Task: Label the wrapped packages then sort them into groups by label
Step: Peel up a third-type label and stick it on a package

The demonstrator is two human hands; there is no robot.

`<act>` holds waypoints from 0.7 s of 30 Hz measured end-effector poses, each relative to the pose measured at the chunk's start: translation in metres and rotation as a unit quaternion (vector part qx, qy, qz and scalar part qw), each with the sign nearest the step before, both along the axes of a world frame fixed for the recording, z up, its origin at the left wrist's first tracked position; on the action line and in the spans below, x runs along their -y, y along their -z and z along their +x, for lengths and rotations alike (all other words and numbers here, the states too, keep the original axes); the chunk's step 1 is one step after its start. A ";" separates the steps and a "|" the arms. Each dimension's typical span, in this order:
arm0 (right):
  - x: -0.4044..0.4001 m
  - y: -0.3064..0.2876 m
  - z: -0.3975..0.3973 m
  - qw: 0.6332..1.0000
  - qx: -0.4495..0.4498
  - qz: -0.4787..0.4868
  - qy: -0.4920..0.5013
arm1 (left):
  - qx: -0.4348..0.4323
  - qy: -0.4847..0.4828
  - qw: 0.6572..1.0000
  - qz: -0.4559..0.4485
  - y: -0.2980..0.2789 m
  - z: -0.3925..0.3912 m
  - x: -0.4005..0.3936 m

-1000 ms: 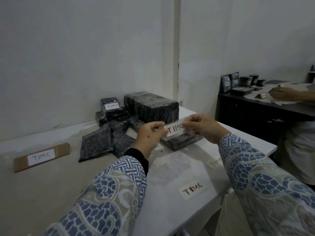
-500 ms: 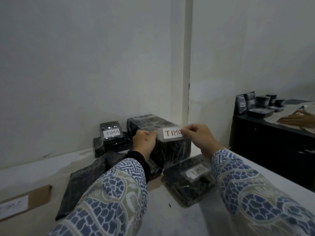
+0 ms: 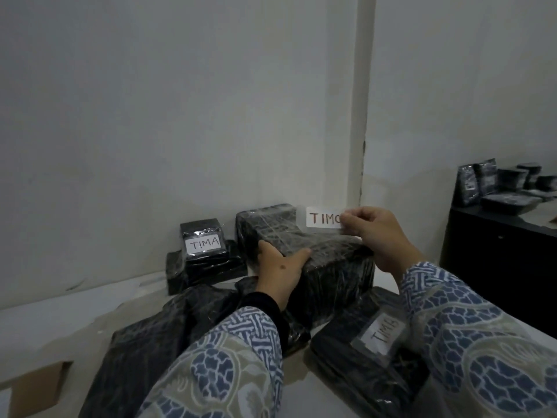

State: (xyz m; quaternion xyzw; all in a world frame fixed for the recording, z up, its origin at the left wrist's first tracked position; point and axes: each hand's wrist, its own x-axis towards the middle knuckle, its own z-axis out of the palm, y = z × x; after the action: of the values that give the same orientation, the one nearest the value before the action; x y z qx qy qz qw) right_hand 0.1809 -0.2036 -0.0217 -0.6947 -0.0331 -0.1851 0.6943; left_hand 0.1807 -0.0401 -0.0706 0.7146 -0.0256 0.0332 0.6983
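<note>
Head view: we note a large block-shaped package (image 3: pixel 304 254), wrapped in black under glossy clear film, lying on the white table (image 3: pixel 60 312) against the wall. Our left hand (image 3: pixel 278 267) lies spread across its near top edge. Our right hand (image 3: pixel 376 233) pinches a white label (image 3: pixel 322 217) lettered "TIMC" above it.

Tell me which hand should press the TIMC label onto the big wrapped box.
Right. The right hand already pinches the TIMC label just above the big wrapped box, while the left hand rests on the box's near corner, likely steadying it.
</note>
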 end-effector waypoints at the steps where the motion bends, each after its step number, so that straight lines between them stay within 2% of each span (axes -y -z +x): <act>1: 0.000 0.000 -0.001 1.000 -0.001 -0.005 -0.005 | 0.006 -0.002 1.000 0.010 -0.001 -0.001 0.000; 7: 0.007 -0.002 -0.019 0.999 -0.011 0.031 -0.002 | 0.064 0.001 0.995 0.077 -0.002 -0.027 0.007; 13: 0.019 -0.013 -0.045 0.994 -0.035 0.097 -0.029 | 0.179 0.030 0.971 0.156 0.004 -0.057 0.012; 21: 0.011 -0.053 -0.063 0.998 0.018 0.018 -0.051 | 0.240 0.052 0.941 0.231 0.009 -0.080 0.004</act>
State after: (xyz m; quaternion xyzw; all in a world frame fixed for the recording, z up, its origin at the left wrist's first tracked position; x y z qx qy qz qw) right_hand 0.1181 -0.2150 0.0312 -0.6761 -0.0779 -0.1624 0.7145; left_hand 0.1005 -0.0438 -0.0793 0.8246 -0.2365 0.1608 0.4881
